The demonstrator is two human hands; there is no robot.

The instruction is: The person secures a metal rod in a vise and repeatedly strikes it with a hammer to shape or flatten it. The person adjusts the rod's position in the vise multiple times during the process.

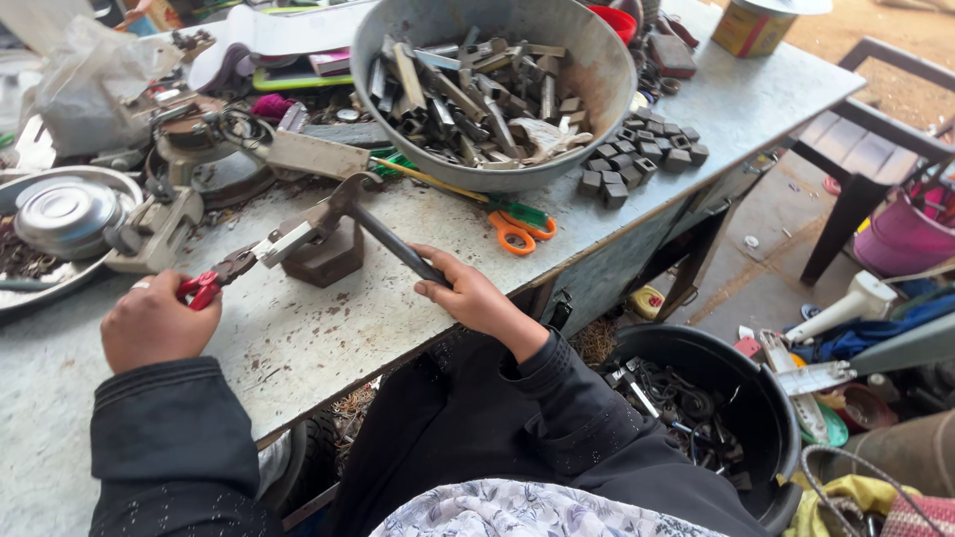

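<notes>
My left hand [151,321] grips red-handled pliers [221,275], whose jaws pinch a flat silver metal strip [286,243]. The strip rests on a rusty metal block [328,257] standing on the worn workbench [328,328]. My right hand [468,293] holds the dark handle of a hammer [383,237], its head lying over the block and the strip's end. Both wrists come out of dark sleeves.
A big grey bowl [497,89] full of metal pieces sits behind, with small dark blocks [642,154] beside it and orange scissors [517,231] in front. Steel dishes [65,214] lie at the left. A black bucket [706,413] of scrap stands by the bench's edge.
</notes>
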